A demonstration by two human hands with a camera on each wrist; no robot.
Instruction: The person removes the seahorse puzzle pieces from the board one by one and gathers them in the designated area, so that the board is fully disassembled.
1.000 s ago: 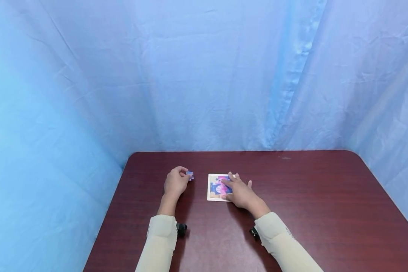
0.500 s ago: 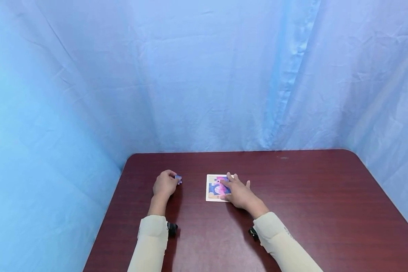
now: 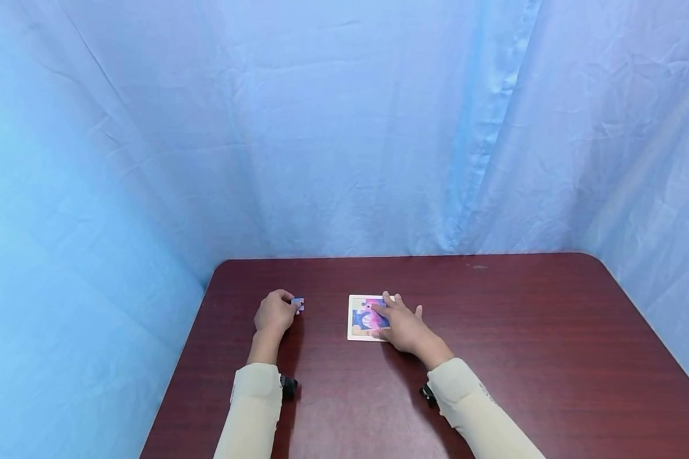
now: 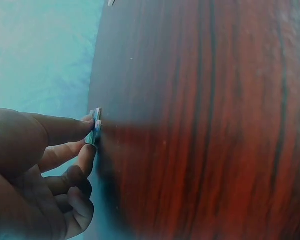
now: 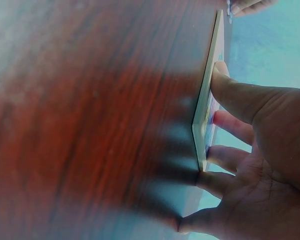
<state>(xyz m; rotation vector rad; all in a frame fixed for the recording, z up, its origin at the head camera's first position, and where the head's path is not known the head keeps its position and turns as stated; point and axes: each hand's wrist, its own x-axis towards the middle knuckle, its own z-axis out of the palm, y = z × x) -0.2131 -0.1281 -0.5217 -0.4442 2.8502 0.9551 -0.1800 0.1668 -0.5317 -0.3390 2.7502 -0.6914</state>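
Puzzle (image 3: 362, 320), lower centre, partly under spread right hand (image 3: 404, 325)
Probably this steadies it; left hand (image 3: 272, 313) (left of centre) pinches one piece (image 3: 297, 303).

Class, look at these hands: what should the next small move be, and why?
Probably the left hand should set the puzzle piece down on the table and let go: that hand pinches it, and over the last second it has shifted away from the puzzle board, where the right hand stays resting.
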